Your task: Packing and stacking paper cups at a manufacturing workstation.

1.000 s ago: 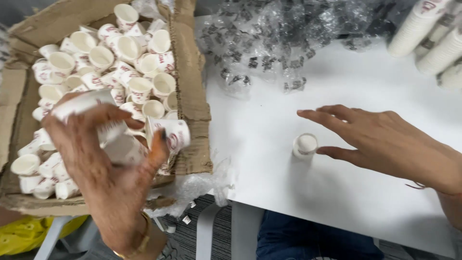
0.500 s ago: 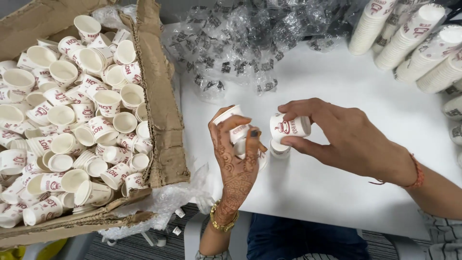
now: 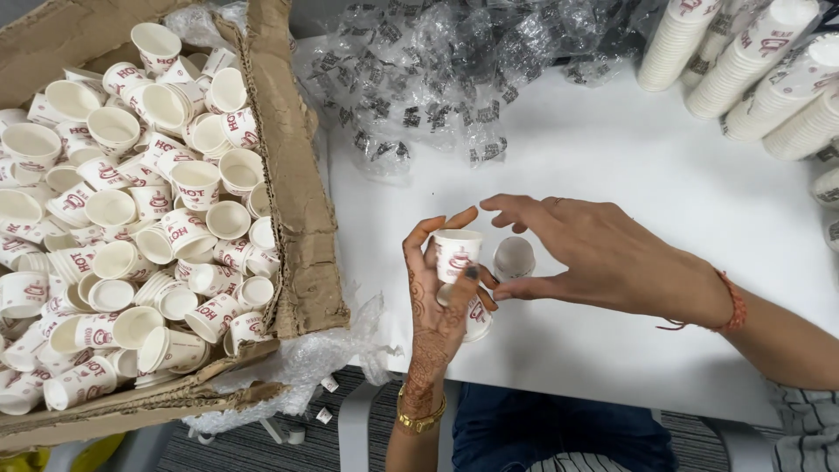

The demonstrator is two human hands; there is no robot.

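The left hand (image 3: 437,288) grips a short nest of small paper cups (image 3: 458,262), while the right hand (image 3: 594,253), fingers spread loosely, closes on another cup (image 3: 514,258) standing at its three o'clock. At nine o'clock the cardboard box (image 3: 301,218) is full of loose cups; finished stacks (image 3: 743,52) lie at one o'clock, so much remains.

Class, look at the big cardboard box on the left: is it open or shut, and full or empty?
Open and well filled. The cardboard box has its flaps folded outward, and loose small paper cups lie heaped inside, tipped in every direction.
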